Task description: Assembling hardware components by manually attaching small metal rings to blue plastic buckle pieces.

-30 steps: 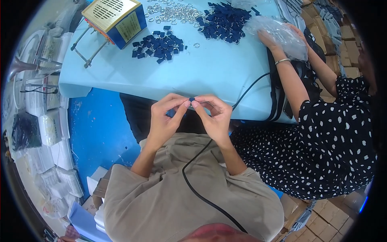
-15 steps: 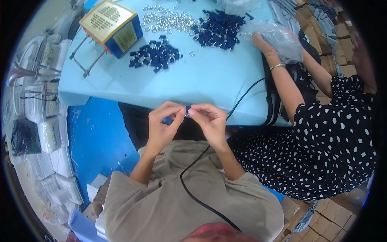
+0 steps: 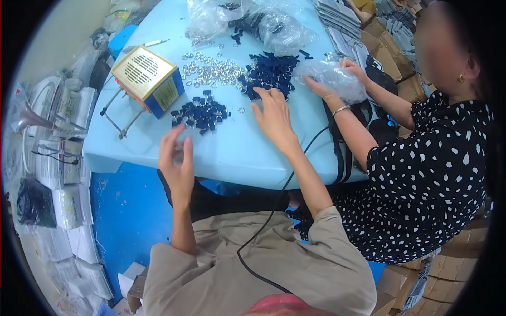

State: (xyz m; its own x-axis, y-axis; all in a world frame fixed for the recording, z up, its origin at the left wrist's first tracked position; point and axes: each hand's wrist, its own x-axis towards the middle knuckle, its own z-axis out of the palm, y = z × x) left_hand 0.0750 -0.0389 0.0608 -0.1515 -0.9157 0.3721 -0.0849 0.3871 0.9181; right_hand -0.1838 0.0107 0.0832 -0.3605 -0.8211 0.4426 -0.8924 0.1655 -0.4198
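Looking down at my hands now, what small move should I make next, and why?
Probably pinch one piece from the larger navy pile with your right hand: it is at that pile's near edge, thumb apart, while your left hand looks empty.

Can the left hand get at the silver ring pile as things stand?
Likely yes, with a lift: the smaller navy pile lies between the left hand and the silver ring pile, but it's low, so passing over it looks feasible. The gold-and-blue box stands left of that path.
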